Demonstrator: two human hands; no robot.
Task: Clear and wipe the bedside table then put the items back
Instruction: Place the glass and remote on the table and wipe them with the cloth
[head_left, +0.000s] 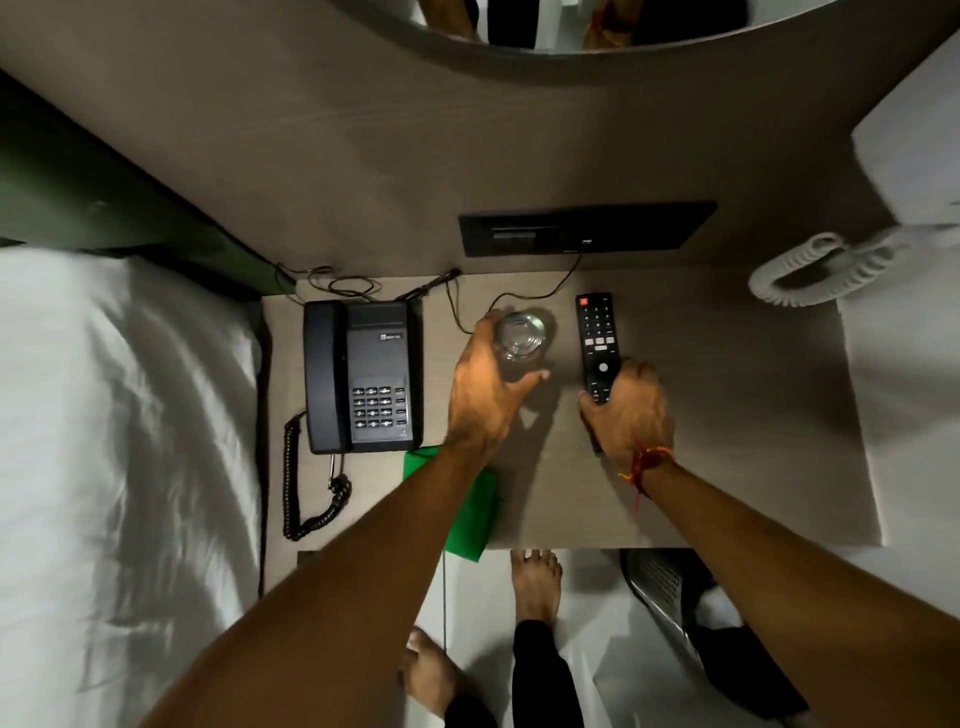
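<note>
The bedside table (727, 415) is a pale wood top seen from above. A clear drinking glass (521, 335) stands upright near its back middle, and my left hand (485, 400) curls around its left and near side, fingers touching it. A black TV remote (596, 338) lies lengthwise to the right of the glass. My right hand (631, 410) grips the remote's near end. A black desk phone (361, 376) with a coiled cord sits at the table's left. A green cloth (467, 525) lies at the front edge, partly under my left forearm.
A white-sheeted bed (119, 441) borders the table on the left. A dark socket panel (587, 228) with a plugged cable is on the wall behind. A white coiled cord (810, 270) hangs at the right. My bare feet and a metal bin (660, 587) are below the front edge.
</note>
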